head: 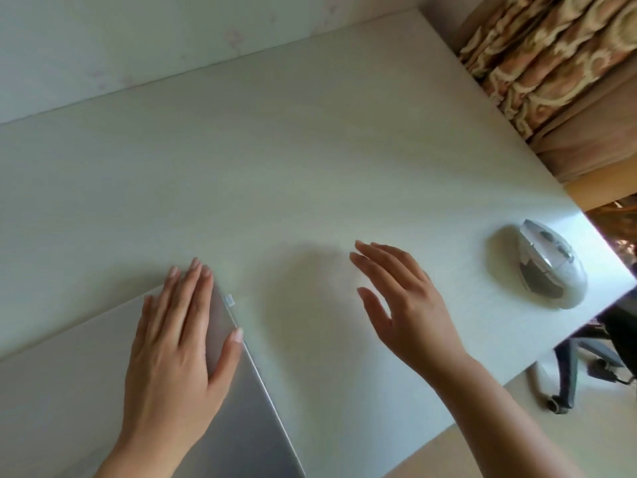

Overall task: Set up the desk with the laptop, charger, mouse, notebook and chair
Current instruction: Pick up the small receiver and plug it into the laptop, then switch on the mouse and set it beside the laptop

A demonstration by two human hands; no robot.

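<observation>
The closed laptop (241, 391) lies at lower left of the surface (310, 150), the left hand (175, 346) flat and open on its lid. The right hand (403, 312) hovers open, empty. The mouse (548, 267) sits at right; the chair (586, 357) stands below it. Charger and notebook are unseen, probably still to come.

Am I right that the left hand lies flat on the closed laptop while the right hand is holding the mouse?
Not quite. In the head view the right hand is open and empty above the desk, apart from the mouse near the desk's right edge. The left hand does lie flat on the closed laptop.
</observation>
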